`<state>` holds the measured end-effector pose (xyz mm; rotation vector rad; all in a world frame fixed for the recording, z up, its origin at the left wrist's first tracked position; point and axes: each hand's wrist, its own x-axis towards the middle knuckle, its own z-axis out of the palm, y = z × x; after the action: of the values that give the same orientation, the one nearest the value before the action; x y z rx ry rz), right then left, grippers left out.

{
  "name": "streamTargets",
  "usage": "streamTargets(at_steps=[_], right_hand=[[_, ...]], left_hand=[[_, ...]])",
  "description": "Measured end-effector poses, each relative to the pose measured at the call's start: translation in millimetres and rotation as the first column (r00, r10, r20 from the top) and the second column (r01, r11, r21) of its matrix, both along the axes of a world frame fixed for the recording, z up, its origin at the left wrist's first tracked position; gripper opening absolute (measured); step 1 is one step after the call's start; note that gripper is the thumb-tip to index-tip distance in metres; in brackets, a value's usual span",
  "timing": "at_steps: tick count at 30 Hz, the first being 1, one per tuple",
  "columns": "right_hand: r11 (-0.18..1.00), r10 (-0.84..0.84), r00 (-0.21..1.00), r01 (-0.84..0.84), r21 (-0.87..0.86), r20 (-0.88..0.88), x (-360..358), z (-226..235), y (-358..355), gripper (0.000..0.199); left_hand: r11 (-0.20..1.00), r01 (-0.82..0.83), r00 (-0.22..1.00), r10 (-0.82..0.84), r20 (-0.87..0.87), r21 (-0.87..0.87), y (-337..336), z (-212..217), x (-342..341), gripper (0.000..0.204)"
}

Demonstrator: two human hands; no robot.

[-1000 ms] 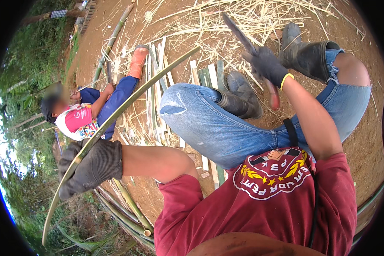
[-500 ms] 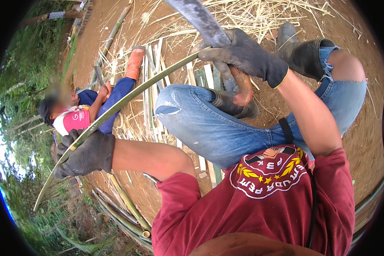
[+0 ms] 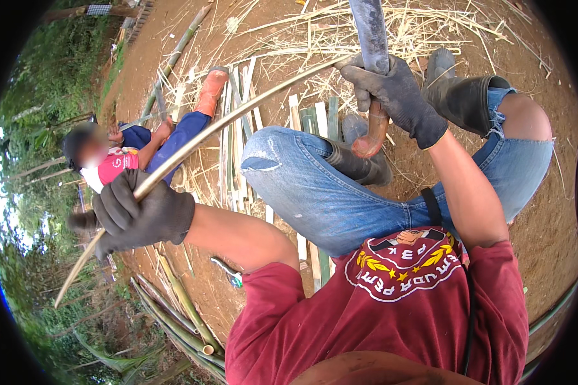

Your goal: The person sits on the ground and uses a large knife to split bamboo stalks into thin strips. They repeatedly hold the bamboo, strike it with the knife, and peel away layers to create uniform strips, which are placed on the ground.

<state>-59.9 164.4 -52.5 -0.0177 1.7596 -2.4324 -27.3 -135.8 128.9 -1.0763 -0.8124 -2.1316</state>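
Note:
My left hand point(image 3: 146, 210), in a dark grey glove, is closed around a long, bowed bamboo strip point(image 3: 237, 114) near its far-left end. The strip turns its pale, narrow side up and slants up to the right across the view. My right hand point(image 3: 406, 102), gloved too, grips a machete by its curved wooden handle point(image 3: 371, 133). Its grey blade point(image 3: 370, 32) points away from me and runs out of the top of the view. The strip's right end reaches the fingers of my right hand beside the blade; whether they pinch it is unclear.
Split bamboo slats point(image 3: 231, 147) lie on the dirt beyond my bent knee. Thin shavings point(image 3: 411, 32) are strewn farther off. At the left a person point(image 3: 123, 160) in orange boots sits holding a blade. Bamboo poles point(image 3: 186, 301) lie at the lower left.
The strip has turned from its broad green face to a pale, narrow side. My right hand and machete have moved right, the blade swinging more upright. My left hand has shifted slightly right.

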Motion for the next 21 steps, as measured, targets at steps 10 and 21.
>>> streamTargets(at_steps=[10,21], right_hand=[[0.994,0.068,0.997,-0.072,0.08,0.047,5.8,9.8,-1.6,0.028],[0.986,-0.039,0.999,0.044,0.159,-0.031,15.8,22.0,-5.2,0.03]], left_hand=[[0.837,0.438,0.74,-0.543,-0.396,-0.328,55.5,13.6,31.9,0.033],[0.874,0.358,0.819,-0.463,-0.339,-0.328,57.9,8.2,30.8,0.024]])
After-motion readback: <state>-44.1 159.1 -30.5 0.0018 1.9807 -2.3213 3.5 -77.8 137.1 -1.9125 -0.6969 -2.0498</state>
